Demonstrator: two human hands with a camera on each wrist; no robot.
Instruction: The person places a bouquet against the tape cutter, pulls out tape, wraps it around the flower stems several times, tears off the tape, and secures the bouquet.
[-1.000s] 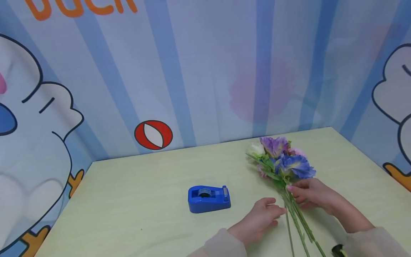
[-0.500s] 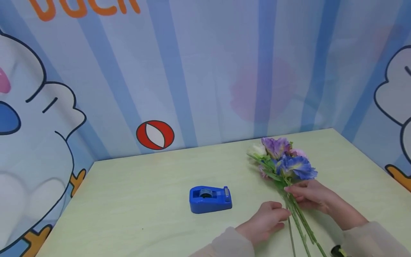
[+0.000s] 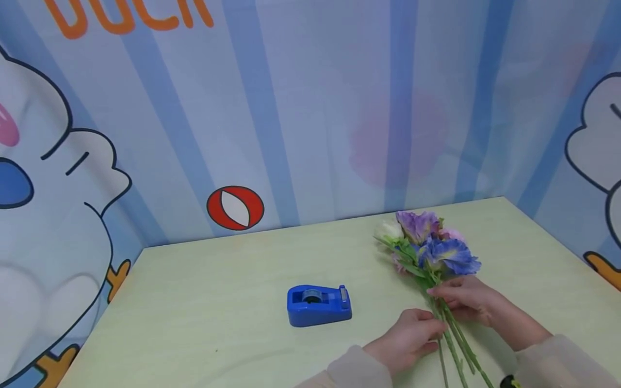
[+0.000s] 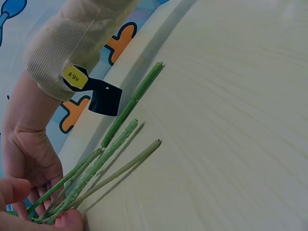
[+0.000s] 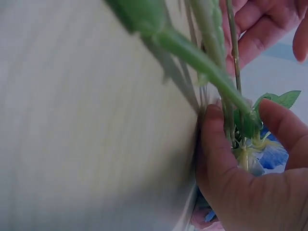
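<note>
A: Head view first. Lower right of the frame, both hands are on the artificial flowers (image 3: 429,250). The right hand (image 3: 466,303) has its fingers curled round the stems (image 3: 451,345) just under the blooms, and the left hand (image 3: 412,337) pinches the same stems a little lower. The bunch lies flat on the pale green table (image 3: 218,323); the blue tape dispenser (image 3: 318,305) sits well apart, toward the lower middle.

B: What worries you there?

A: I'd judge the stems could fan out. Two separate holds on thin, slick stems, and if either loosens, the bunch may splay.

B: And the left wrist view?

A: The cut ends of the stems (image 4: 122,144) already spread apart toward the centre of the frame, uneven in length. At the lower left edge the left hand's fingertips (image 4: 67,219) close on them where they converge. The right hand (image 4: 29,154) lies behind, and a cream sleeve (image 4: 72,43) fills the upper left.

B: So one stem might slide out?

A: Likely the outermost one, since it looks least gathered.

B: Right wrist view?

A: Blurred, but the right hand (image 5: 245,192) at the lower right is clamped on the stems (image 5: 231,101) by the blue petals (image 5: 272,156). Squeezing there could bend a leaf or crush a bloom, I think.
</note>
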